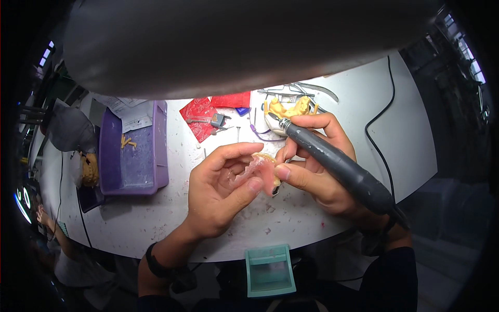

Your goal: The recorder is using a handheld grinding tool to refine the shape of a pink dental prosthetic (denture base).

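Note:
A pink denture (266,171) with yellowish teeth along its edge is held up over the middle of the table. My left hand (213,187) is closed on it, thumb across the pink base and fingers round the far side. My right hand (327,187) grips a dark rotary handpiece (345,169) that lies slantwise over the hand, its tip pointing up and to the left, away from the denture. The thumb and a fingertip of that hand also touch the denture's right edge. Beyond the handpiece tip sits a yellow dental model (291,107).
On the left stands a purple tray (162,140) with small yellow pegs and papers. Red packets (197,118), burs and metal tools lie at the back. A black cable (391,93) crosses the right side. A teal drawer (291,270) juts out at the front edge. Another person's hand (43,216) shows far left.

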Demonstrator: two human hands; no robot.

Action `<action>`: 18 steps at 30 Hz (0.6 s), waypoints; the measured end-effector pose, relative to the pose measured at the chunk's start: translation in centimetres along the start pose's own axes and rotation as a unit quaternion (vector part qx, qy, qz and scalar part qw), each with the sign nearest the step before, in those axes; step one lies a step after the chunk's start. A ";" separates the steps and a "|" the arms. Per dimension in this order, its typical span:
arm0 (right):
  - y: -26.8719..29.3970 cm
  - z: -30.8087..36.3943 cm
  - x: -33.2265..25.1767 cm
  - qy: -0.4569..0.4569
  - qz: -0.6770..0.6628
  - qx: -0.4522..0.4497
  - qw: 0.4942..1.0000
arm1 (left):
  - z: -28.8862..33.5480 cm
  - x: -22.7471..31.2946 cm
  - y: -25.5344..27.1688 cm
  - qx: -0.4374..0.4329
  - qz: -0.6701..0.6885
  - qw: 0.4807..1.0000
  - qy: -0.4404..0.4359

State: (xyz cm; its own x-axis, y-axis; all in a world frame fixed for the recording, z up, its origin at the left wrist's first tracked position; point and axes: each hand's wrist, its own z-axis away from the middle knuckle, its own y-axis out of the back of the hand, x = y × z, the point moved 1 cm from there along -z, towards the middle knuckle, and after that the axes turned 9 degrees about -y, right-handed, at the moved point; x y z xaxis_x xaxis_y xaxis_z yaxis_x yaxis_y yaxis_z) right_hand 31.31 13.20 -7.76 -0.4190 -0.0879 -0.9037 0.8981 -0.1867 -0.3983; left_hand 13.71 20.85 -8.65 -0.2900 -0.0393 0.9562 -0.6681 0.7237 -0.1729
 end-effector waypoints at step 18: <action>-0.5 1.2 -0.7 0.425 0.352 -0.090 0.829 | 1.8 -0.3 0.2 0.093 -0.039 0.986 -0.135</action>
State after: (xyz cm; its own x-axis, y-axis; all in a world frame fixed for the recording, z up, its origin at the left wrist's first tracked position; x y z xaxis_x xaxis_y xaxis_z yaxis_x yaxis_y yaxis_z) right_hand 31.02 12.16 -6.77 0.3943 0.6228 -0.6758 0.9176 -0.2266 0.3265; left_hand 12.43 19.80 -9.38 -0.3878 -0.2888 0.8753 -0.8018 0.5742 -0.1658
